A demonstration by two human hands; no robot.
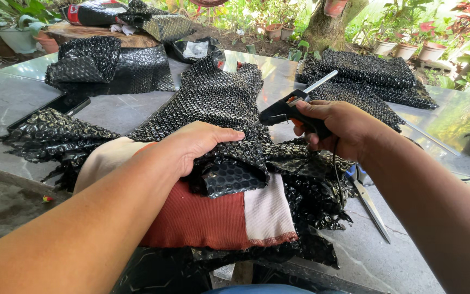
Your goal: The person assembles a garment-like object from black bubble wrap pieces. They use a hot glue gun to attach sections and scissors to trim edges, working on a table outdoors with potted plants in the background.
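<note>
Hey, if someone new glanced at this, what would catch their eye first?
The black glue gun gripped in the right hand, right of centre. Next, the left hand pressing folded black bubble wrap onto a red and cream cloth at the table's near edge.

Your left hand [199, 144] covers the fold of black bubble wrap [229, 109] under its palm, and that wrap in turn hides most of the red and cream cloth [213, 218], so you can't tell what kind of piece it is. Your right hand [335, 128] hides the glue gun [286, 109] grip and trigger. The scissors [371, 201] show only their blades, handles lost under the wrap, and the pots [417, 50] behind are too blurred to make out.
</note>
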